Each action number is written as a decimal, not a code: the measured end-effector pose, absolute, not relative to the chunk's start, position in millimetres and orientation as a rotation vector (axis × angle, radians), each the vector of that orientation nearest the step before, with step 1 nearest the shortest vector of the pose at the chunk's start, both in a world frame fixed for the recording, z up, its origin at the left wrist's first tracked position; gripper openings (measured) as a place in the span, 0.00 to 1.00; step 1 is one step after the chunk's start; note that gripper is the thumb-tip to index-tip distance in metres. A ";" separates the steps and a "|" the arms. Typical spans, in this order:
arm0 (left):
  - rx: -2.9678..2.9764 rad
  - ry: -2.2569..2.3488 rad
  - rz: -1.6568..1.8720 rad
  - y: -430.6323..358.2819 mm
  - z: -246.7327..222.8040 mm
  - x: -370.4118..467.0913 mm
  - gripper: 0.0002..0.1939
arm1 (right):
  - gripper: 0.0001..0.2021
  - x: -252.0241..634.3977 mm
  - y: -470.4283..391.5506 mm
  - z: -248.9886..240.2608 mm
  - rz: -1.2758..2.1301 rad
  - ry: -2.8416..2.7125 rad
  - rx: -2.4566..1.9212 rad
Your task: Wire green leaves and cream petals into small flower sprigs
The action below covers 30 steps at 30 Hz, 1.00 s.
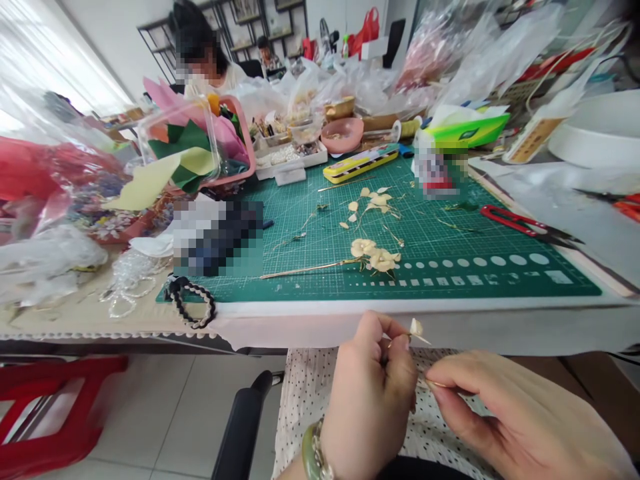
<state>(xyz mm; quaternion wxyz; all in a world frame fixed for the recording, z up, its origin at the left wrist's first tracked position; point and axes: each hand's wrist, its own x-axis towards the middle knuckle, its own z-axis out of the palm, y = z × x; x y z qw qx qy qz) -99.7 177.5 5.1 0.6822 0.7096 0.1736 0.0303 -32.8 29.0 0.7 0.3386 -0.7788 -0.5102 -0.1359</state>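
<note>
My left hand (pixel 373 393), a green bangle at its wrist, pinches a small cream flower bud (pixel 417 327) on a thin stem between thumb and fingertips. Beside it, my right hand (pixel 520 413) has thumb and forefinger closed on a fine gold-coloured wire or thread (pixel 439 384). Both hands are held in front of the table edge, above the lap. On the green cutting mat (pixel 450 243) lie two cream fabric flowers (pixel 384 259) at the end of a thin gold stick (pixel 305 269). Behind them is a spray of cream leaves (pixel 379 200).
Red thread snips (pixel 520 223) lie at the mat's right. A yellow tin (pixel 360 164), a pink bowl (pixel 342 135) and a bead tray (pixel 295 157) stand behind. A braided band (pixel 193 303) lies front left. A red stool (pixel 60 413) is on the floor; another person sits opposite.
</note>
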 end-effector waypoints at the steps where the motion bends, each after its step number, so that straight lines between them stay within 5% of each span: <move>1: 1.544 0.393 0.043 176.6 4.3 -99.3 0.06 | 0.11 -32.6 27.6 -2.1 -0.347 -1.342 -2.037; 6: 1.331 0.401 -0.010 172.1 -1.3 -97.7 0.12 | 0.06 -31.7 21.9 -11.0 -0.299 -1.394 -2.051; 11: 1.162 0.334 -0.024 172.2 -3.3 -97.2 0.16 | 0.16 -30.6 28.3 -0.6 -0.410 -1.312 -2.077; 30: 1.247 0.434 -0.023 166.1 3.1 -97.0 0.08 | 0.08 -30.4 25.5 -8.0 -0.682 -1.263 -2.130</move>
